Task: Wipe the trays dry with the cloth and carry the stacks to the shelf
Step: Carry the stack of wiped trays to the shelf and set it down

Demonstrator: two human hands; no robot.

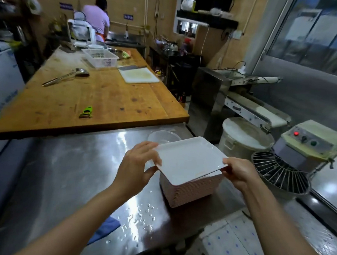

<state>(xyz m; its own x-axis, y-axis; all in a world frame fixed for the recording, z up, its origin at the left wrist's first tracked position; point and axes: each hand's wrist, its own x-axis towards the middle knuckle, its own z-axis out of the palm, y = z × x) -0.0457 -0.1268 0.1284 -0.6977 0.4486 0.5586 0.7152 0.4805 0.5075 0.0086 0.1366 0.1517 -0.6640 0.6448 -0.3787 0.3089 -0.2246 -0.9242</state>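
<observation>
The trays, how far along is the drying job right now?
Nothing looks finished: no dried pile or shelf shows. In hand: the left hand and right hand grip opposite edges of the top tray, held just above the stack on the steel table. Left: wiping, since the blue cloth lies untouched beside water drops, then carrying the stack away.
</observation>
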